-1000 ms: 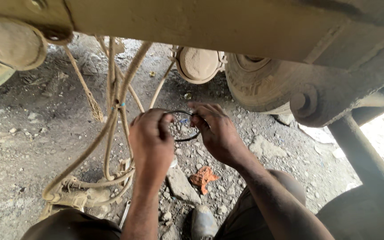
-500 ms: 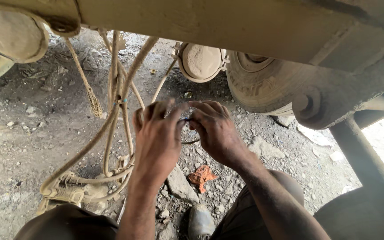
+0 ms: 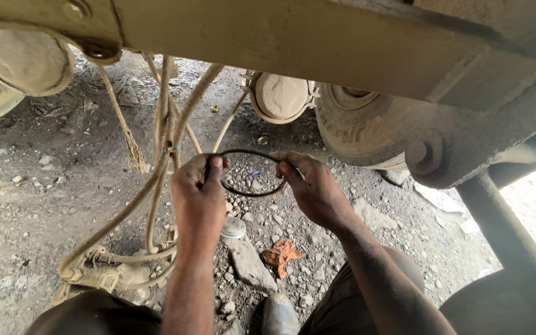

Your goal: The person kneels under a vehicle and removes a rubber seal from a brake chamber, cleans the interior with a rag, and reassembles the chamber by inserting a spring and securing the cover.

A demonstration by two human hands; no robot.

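One black rubber ring [image 3: 250, 173], pinched in my two hands.
My left hand [image 3: 198, 197] grips it at nine o'clock, my right hand [image 3: 313, 189] at three; hoses [image 3: 162, 155] crowd left, open gravel ground [image 3: 20, 217] below.

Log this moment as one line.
left hand: grips black ring | right hand: grips ring's other side | ring: held above gravel, under chassis beam | hoses: hang at left

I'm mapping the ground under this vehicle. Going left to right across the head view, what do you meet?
Round dusty drum → hanging hoses → left hand → black rubber ring → right hand → tyre → slanted metal rod.
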